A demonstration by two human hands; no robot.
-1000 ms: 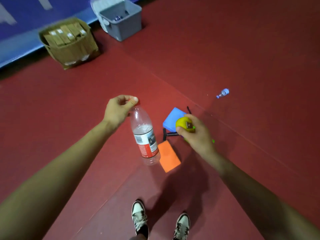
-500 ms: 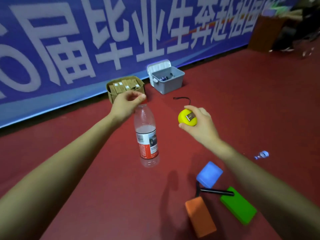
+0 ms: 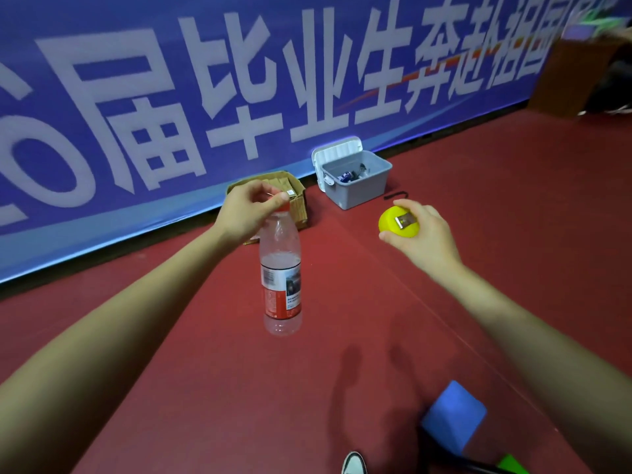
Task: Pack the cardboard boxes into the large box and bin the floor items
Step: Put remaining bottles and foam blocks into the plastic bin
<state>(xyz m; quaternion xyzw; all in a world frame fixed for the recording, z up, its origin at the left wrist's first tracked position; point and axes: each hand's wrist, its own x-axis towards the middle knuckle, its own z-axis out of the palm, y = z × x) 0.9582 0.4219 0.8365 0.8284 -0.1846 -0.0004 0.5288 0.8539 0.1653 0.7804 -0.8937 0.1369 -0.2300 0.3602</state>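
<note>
Head view: the left grip [image 3: 246, 210] pinches the red cap of a clear plastic water bottle [image 3: 281, 278], which hangs upright at the centre of the frame, above the red floor [image 3: 478, 200]. At 2 o'clock from the bottle, the right grip [image 3: 424, 234] is curled round a yellow ball [image 3: 398, 222] that has a small metal piece on its face. The open grey bin [image 3: 362, 195] sits at 12 o'clock against the banner, with the large cardboard box [image 3: 301, 208] just beside it at 11 o'clock, partly hidden by the left grip.

The bottle looks nearly empty, so it is probably light, thin-walled and easy to dent. The cap and neck are its stiffest hold, though it may swing when held there. The ball looks smooth and likely to roll, so it should be cupped rather than pinched. A blue block [image 3: 453, 415] and a green one [image 3: 511, 465] lie on the floor at 5 o'clock.
</note>
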